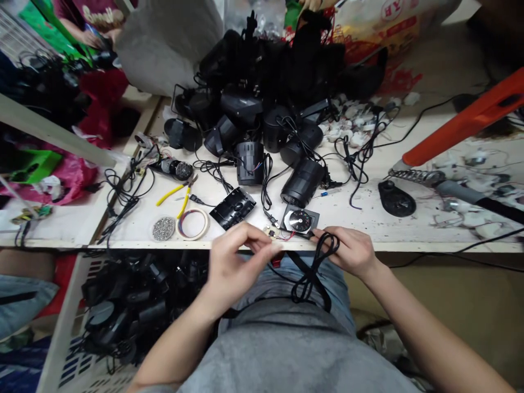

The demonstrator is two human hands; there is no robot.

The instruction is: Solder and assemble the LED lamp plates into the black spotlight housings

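Left hand (pixel 237 267) pinches circuit board (pixel 271 232) (red wires (pixel 290 237) attached).

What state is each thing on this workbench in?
Left hand: pinching the circuit board
Small circuit board: wired, held above the bench edge
Right hand: gripping the black cable
Black cable: looped, hanging down
Yellow-handled pliers: lying on the bench, handles apart

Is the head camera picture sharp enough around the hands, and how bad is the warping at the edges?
Head view: lighting is bright and even, with soft shadows and no strong glare. The small circuit board by the left hand looks slightly soft, too small for fine detail; the right hand and black cable read clearly. Wide-angle warping stretches the edges, notably the orange handle.
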